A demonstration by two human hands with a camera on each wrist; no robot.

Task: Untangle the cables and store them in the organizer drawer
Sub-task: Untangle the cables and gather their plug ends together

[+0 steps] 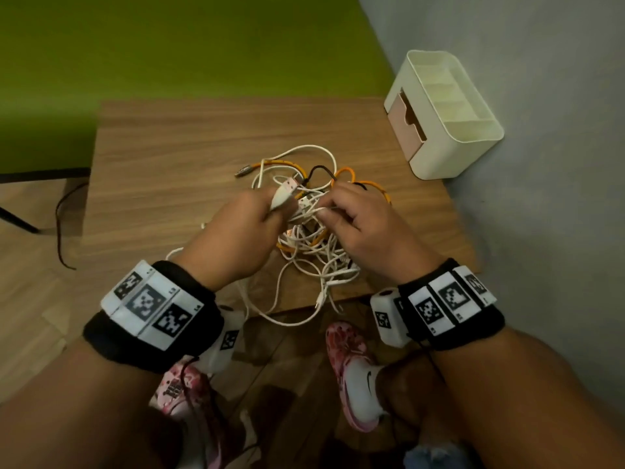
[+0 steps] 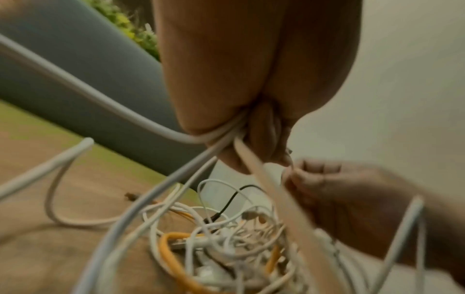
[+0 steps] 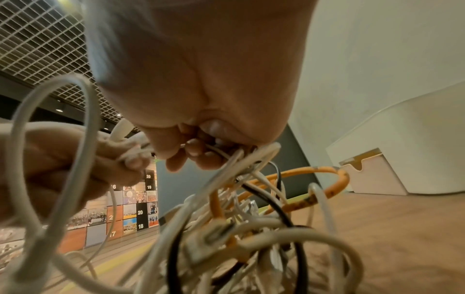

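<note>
Both hands cover the middle of the cable tangle (image 1: 304, 238) on the worktop (image 1: 176, 157); left hand (image 1: 236, 238) grips a white plug, right hand (image 1: 368, 228) pinches white strands. A loop overhangs the near edge; organizer drawer (image 1: 406, 125) sits closed at the far right corner

The left hand (image 2: 251, 89) is filling the top of the frame, its fingers curling round several white cables (image 2: 161, 189) that are running out of the fist. Just beside it, on the lower right, the right hand (image 2: 352, 199) is pinching a thin white strand near the left fingertips. Below both hands the tangle (image 2: 221, 248) is lying on the wooden table (image 2: 37, 248): an orange cable (image 2: 173, 258) is looping through the pile's near side, and a black cable (image 2: 234, 199) is arching over its far side.
</note>
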